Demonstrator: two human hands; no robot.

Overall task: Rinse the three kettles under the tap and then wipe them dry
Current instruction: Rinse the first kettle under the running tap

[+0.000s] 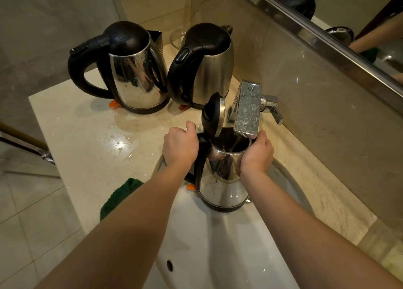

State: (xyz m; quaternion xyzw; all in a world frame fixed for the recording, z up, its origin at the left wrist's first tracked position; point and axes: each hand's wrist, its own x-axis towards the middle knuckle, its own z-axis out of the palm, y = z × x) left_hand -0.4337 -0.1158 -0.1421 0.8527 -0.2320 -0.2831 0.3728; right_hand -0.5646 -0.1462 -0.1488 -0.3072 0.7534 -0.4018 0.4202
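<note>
Three kettles: left kettle [135,74], middle kettle [211,70] on counter [87,136]; open kettle [222,190] under one tap [248,107], left hand [180,147] gripping handle, right hand [257,153] clasping body.

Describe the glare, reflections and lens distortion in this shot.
Head view: warm, dim light; a bright glare patch sits on the wet countertop; the leftmost kettle mirrors the room in its polished body; droplets sparkle on the tap; the wide-angle lens bends the countertop edges and tilts the mirror frame; the held kettle looks sharp, without motion blur.
</note>
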